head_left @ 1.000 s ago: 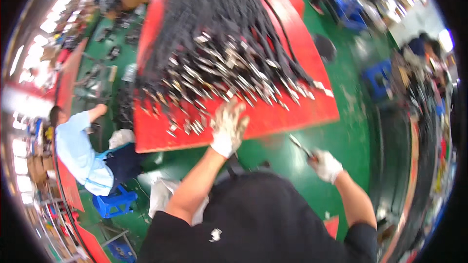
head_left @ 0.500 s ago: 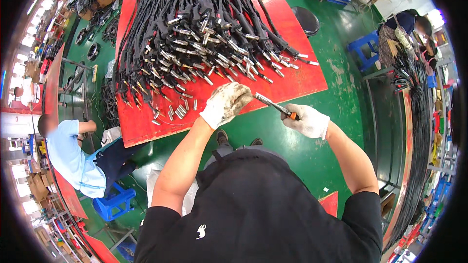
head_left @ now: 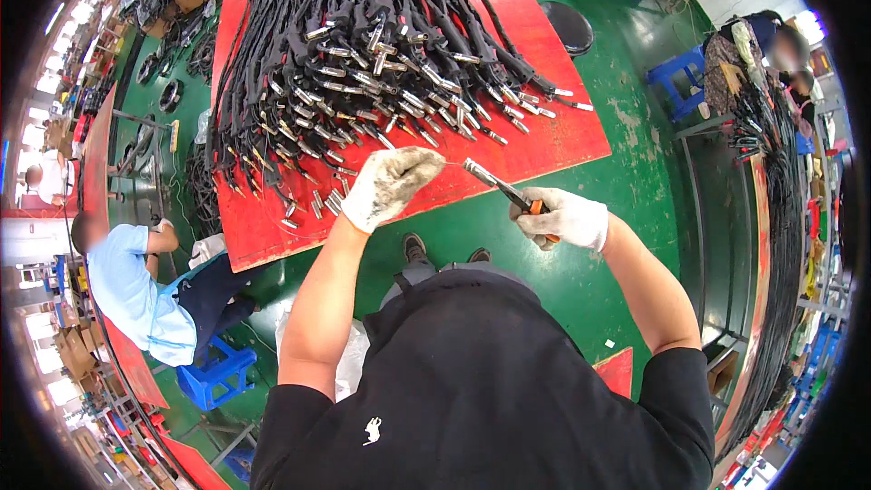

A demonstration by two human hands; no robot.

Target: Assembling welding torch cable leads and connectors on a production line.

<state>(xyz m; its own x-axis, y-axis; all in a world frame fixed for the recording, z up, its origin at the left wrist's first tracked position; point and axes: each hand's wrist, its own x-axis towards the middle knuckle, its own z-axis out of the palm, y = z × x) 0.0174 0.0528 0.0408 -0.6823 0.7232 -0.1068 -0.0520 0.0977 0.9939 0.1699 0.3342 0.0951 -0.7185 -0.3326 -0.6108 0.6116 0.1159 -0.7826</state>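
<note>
My left hand [head_left: 392, 187], in a stained white glove, is pinched at the fingertips on a thin wire [head_left: 453, 163]. The wire runs across to a silver metal tube. My right hand [head_left: 564, 218], also gloved, is closed around pliers with orange and black handles [head_left: 537, 209]. The silver metal tube [head_left: 481, 172] is at the far end of the pliers, pointing toward my left hand. Both hands are over the near edge of the red table. Beyond them lies a thick bundle of black cables [head_left: 363, 45] with silver metal ends [head_left: 381, 82].
Several loose metal sleeves [head_left: 318, 207] lie on the red table [head_left: 562, 136]. A co-worker in light blue [head_left: 145, 286] sits at left near a blue stool [head_left: 218, 377]. Another person [head_left: 762, 36] works at right beside more black cables [head_left: 776, 263]. A round black stool [head_left: 568, 29] stands beyond the table.
Both hands have shifted slightly left and the left also lower. The gap between the left fingertips and the metal tube has widened, with a thin wire showing between them.
</note>
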